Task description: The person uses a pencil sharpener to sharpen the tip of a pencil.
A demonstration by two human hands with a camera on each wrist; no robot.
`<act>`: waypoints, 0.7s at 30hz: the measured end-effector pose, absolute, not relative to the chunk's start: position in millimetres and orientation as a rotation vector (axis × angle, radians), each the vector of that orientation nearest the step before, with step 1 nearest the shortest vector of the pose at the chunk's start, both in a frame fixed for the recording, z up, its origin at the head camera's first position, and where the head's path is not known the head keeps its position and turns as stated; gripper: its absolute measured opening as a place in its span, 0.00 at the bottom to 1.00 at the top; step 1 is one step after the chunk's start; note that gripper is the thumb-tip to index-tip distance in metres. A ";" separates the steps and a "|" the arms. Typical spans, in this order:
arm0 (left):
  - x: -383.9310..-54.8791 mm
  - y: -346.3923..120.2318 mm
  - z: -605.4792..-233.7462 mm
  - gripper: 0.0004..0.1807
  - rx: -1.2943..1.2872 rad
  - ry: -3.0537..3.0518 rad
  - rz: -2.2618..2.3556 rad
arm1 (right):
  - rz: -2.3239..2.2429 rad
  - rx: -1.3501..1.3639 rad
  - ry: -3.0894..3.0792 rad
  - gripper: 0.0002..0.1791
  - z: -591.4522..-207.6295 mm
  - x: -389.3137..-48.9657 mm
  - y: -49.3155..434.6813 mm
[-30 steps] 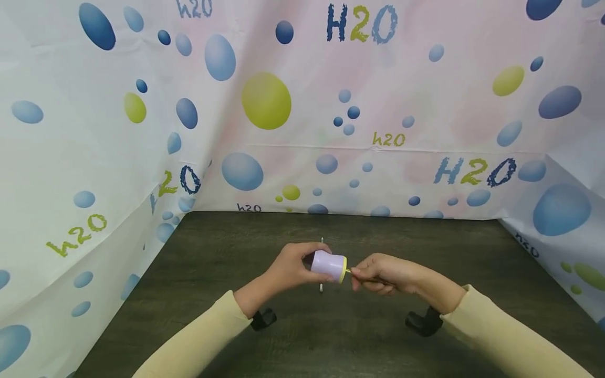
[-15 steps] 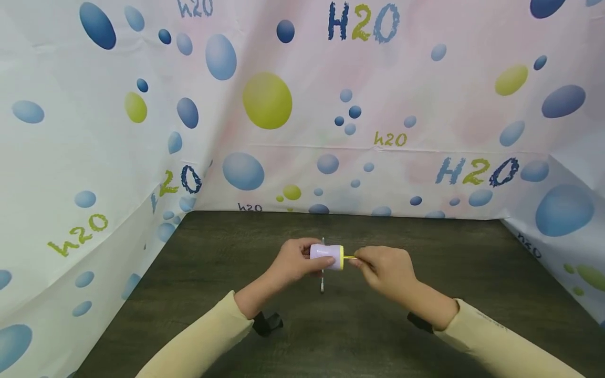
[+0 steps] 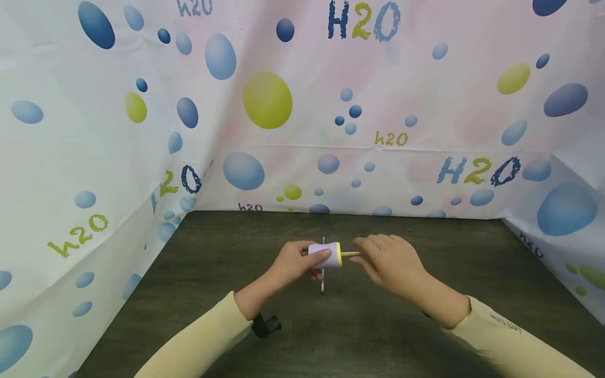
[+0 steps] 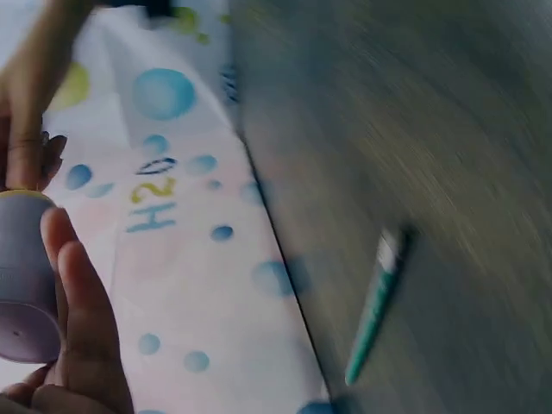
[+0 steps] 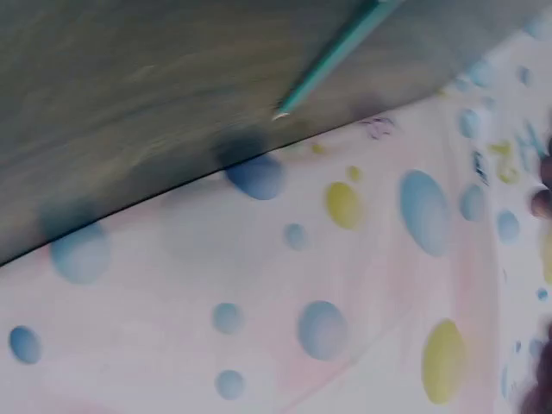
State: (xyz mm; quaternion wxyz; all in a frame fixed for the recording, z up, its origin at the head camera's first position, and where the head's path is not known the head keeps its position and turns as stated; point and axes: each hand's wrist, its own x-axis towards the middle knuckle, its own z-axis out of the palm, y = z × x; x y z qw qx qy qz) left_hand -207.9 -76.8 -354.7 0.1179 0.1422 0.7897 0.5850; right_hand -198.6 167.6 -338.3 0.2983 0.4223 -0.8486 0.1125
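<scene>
My left hand (image 3: 288, 265) holds a lilac cylindrical pencil sharpener (image 3: 327, 248) with a yellow rim, thumb across its near side. The sharpener lies sideways in the air, rim facing right. From that rim a yellowish pencil (image 3: 350, 254) sticks out, its outer end between the thumb and fingers of my right hand (image 3: 394, 260). The left wrist view shows the sharpener (image 4: 26, 259) at the left edge, next to the left fingers (image 4: 86, 302). In the right wrist view only blurred bits of fingers (image 5: 543, 185) appear at the right edge; the pencil is not seen.
A slim teal pencil-like stick (image 3: 323, 283) with pale ends lies on the dark wooden table (image 3: 236, 241), partly hidden behind the sharpener. White sheeting (image 3: 302, 136) with blue and green dots walls the back and sides. A black wrist mount (image 3: 267, 325) shows under the left sleeve.
The right hand has turned from palm-up to knuckles-up and risen slightly, fingers now above the pencil. The sharpener has shifted a little left and up, with the left thumb further across it.
</scene>
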 end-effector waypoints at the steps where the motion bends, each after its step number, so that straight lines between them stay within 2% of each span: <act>1: -208.4 -76.8 -353.1 0.23 0.363 2.242 1.732 | 0.141 1.081 -2.063 0.23 -342.5 -200.2 167.7; 5: -205.9 -76.4 -347.7 0.24 0.302 2.115 1.716 | -0.027 1.089 -1.670 0.17 -355.5 -208.4 170.2; 9: -204.1 -75.2 -348.2 0.21 0.387 2.194 1.696 | 0.148 1.075 -1.764 0.23 -361.3 -205.2 166.3; 11: -204.2 -76.1 -349.0 0.21 0.529 2.356 1.626 | 0.367 1.094 -2.005 0.27 -360.7 -199.4 165.5; 13: -204.4 -78.0 -349.7 0.22 0.741 2.555 1.494 | 0.726 1.153 -2.328 0.26 -356.8 -195.1 166.7; 15: -204.8 -80.8 -350.7 0.23 0.975 2.733 1.342 | 1.271 1.159 -2.676 0.24 -350.4 -193.3 169.3; 17: -205.2 -83.5 -352.0 0.23 1.146 2.805 1.250 | 1.797 1.015 -2.915 0.20 -342.5 -195.5 171.6; 19: -205.4 -85.3 -353.1 0.22 1.161 2.787 1.254 | 2.081 0.908 -3.020 0.20 -336.8 -198.8 172.6; 21: -205.6 -85.5 -354.0 0.23 1.002 2.709 1.340 | 1.965 0.971 -3.032 0.22 -333.4 -199.4 172.5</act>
